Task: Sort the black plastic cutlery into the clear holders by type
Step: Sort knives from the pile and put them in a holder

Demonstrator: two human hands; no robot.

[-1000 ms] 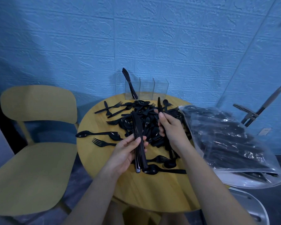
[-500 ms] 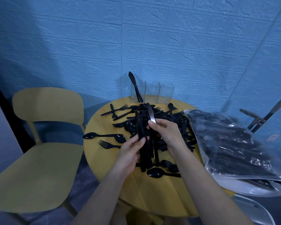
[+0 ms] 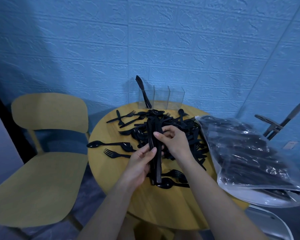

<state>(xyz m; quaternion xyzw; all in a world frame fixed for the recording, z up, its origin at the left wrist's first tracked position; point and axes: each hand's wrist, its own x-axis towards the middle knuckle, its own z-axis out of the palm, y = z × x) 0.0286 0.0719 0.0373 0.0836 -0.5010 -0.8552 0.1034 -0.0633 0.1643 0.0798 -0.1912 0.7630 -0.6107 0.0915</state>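
Both forearms are bare to the frame's edge, the left hand [image 3: 140, 163] and right hand [image 3: 173, 142] ungloved, without rings.

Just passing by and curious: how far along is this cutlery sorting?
Barely begun. Only the clear holders' left compartment holds knives; the other two look empty. Both the left hand and right hand grip a bundle of knives. A large pile remains on the table.

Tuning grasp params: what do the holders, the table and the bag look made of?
Clear holders: rigid transparent plastic, probably acrylic; sharp flat edges, wall visible through them. Table: wood or wood-look laminate; yellowish, faint grain, matte. Bag: thin clear plastic film; wrinkles and glossy highlights, dark cutlery visible inside.
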